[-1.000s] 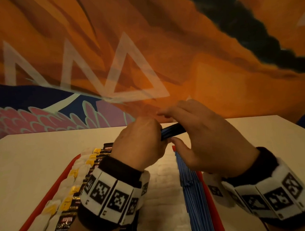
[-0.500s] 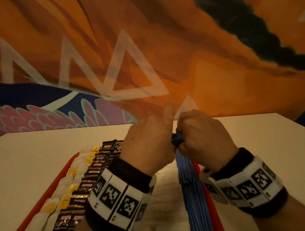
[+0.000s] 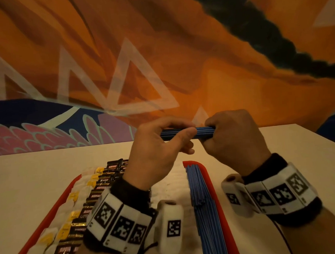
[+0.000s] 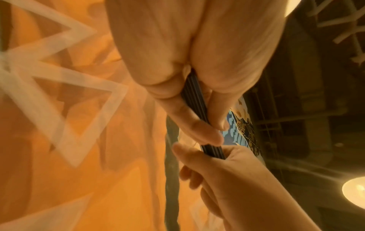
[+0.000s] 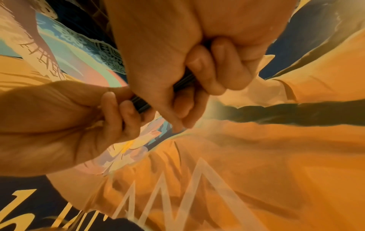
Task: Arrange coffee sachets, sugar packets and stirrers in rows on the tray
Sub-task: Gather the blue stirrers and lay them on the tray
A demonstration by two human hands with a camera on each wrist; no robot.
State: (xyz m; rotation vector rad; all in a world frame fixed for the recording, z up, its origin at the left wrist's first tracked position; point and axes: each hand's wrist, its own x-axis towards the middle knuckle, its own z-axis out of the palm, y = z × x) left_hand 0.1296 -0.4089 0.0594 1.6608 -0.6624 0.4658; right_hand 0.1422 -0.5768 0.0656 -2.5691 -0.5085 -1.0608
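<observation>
Since half a second ago both hands have risen from the tray's far end, and the bundle of slim blue ridged plastic stirrers (image 3: 184, 133) is now lying level between them, above the table's far part. The left hand (image 3: 156, 152) is pinching the bundle's left half, thumb in front and fingers curled over the top; the right hand (image 3: 233, 137) is clenching its fist round the right end. Between the two grips a short stretch of ribbed blue is showing, its thin pale lines running lengthwise. In the left wrist view the bundle (image 4: 194, 100) is looking dark and grooved, passing from the left hand's fingers (image 4: 197, 128) into the right hand (image 4: 233, 179) just beyond. In the right wrist view only a short piece (image 5: 142, 102) is showing between the two fists.

Below the wrists, the red-rimmed plastic tray (image 3: 215, 186) is holding a long row of blue stirrers (image 3: 203, 205) along its right rim. On the left, black coffee sachets (image 3: 100, 188) are reading "KOPIKO" and, nearer, part of "SUPRE", beside white packets with yellow labels (image 3: 74, 198); one label is reading "TEA". Pale, textured tray floor (image 3: 181, 191) is lying open between sachets and stirrers. The cream table (image 3: 296, 152) is stretching right of the tray, and a painted orange wall (image 3: 217, 68) is rising beyond its far edge.
</observation>
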